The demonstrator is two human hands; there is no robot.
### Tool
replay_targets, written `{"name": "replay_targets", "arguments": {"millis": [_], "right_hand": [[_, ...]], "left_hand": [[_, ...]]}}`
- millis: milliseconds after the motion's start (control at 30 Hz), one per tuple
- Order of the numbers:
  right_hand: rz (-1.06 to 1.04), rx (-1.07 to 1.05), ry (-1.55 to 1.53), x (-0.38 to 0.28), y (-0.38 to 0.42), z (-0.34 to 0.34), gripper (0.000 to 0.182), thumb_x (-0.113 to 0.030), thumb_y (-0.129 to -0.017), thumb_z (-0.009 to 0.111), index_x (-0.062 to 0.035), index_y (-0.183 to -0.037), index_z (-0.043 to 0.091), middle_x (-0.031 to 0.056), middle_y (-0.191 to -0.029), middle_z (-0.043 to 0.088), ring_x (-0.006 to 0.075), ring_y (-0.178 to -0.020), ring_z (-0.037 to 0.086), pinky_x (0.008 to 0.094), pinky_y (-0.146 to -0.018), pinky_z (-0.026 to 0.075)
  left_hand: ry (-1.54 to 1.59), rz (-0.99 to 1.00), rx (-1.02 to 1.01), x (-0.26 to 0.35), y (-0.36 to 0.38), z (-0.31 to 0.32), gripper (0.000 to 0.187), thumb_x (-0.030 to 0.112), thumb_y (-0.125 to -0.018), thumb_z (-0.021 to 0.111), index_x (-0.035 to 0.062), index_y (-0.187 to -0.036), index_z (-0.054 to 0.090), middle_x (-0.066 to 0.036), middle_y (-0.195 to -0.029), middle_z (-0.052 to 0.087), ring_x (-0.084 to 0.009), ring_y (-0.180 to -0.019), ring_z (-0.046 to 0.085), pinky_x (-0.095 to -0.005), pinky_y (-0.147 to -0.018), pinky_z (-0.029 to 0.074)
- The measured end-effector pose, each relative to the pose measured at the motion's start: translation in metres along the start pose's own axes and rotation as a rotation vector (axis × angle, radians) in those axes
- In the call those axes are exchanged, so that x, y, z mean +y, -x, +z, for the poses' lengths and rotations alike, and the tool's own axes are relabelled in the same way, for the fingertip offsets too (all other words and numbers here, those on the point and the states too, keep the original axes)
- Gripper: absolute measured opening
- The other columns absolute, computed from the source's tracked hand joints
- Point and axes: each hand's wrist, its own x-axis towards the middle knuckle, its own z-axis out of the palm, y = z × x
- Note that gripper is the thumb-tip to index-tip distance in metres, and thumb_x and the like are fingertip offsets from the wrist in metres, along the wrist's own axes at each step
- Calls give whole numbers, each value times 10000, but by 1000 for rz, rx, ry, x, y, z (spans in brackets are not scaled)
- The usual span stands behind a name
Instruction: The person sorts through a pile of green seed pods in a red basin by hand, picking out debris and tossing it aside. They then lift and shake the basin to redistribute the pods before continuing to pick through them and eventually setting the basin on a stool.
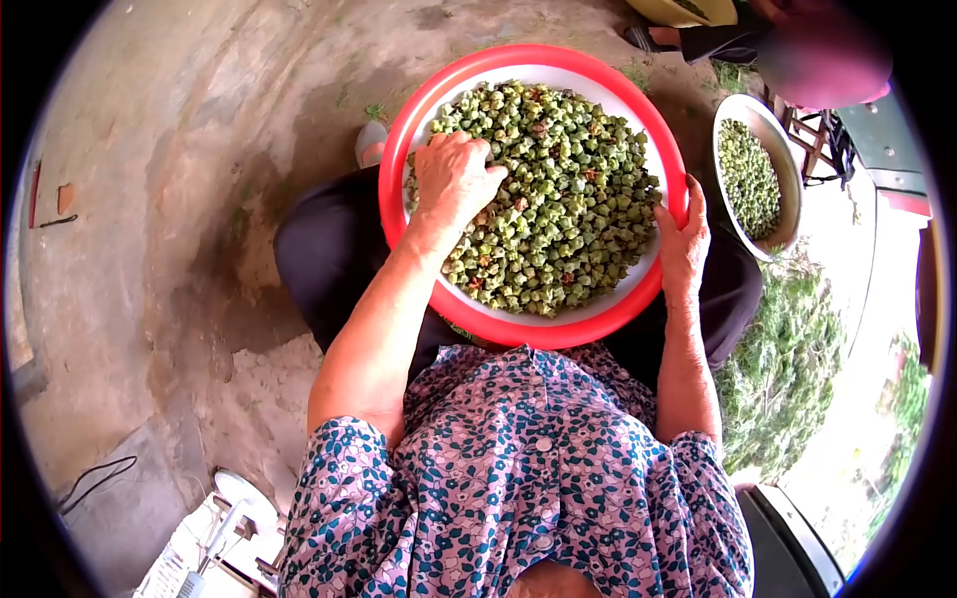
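Note:
A wide basin (pixel 533 334) with a red rim and white inside rests on my lap. It holds a heap of small green seed pods (pixel 553 199), a few of them brownish. My left hand (pixel 457 179) is at the basin's left side, its fingers curled down into the pods. The fingertips are hidden, so what they hold cannot be made out. On the right side, my right hand (pixel 684 244) grips the basin's rim, with fingers on the outside and the thumb toward the inside.
Another basin (pixel 791 179), metal-looking, holds more green pods on the right. Beyond it sits another person (pixel 738 42) near a yellowish container (pixel 658 12). A folding stool (pixel 817 145) stands there. White equipment (pixel 214 543) is at lower left; a dark seat edge (pixel 788 538) shows at lower right.

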Motion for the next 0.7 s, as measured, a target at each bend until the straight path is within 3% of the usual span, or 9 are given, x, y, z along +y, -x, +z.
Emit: {"name": "replay_targets", "arguments": {"millis": [167, 233, 300, 633, 700], "right_hand": [[-27, 17, -64, 7, 0, 2, 599, -52, -797, 651, -95, -1351, 429, 157, -1119, 618, 262, -968, 613, 343, -858, 472], [-17, 13, -74, 4, 0, 1, 599, -50, -798, 649, -95, -1353, 429, 157, -1129, 617, 260, -979, 612, 340, -865, 470], [27, -16, -104, 2, 0, 0, 598, -43, -797, 648, -92, -1352, 430, 158, -1146, 612, 252, -998, 610, 338, -871, 468], [-9, 11, -105, 2, 2, 1, 592, -48, -800, 662, -92, -1346, 435, 155, -1128, 621, 248, -978, 623, 331, -857, 480], [-41, 21, -110, 5, 2, 2, 590, -54, -803, 666, -93, -1344, 435, 154, -1123, 624, 248, -962, 628, 331, -843, 487]], "left_hand": [[-183, 9, -44, 7, 4, -4, 246, 285, -721, 713, 95, -874, 680, -63, -958, 611, -233, -975, 541, -421, -849, 394], [-186, 73, -7, 8, 6, -4, 220, 261, -715, 713, 112, -874, 679, -45, -948, 592, -228, -973, 530, -411, -856, 386], [-184, 157, 156, 8, 9, 9, 193, 218, -681, 730, 122, -837, 667, -33, -893, 577, -208, -924, 530, -402, -814, 382], [-27, -14, 206, 11, 5, 14, 56, 156, -691, 692, 104, -699, 674, -48, -768, 614, -221, -819, 581, -380, -749, 417], [441, -250, 158, 4, 4, 9, 78, 136, -725, 680, 61, -745, 667, -67, -793, 647, -204, -778, 609, -344, -714, 456]]}}
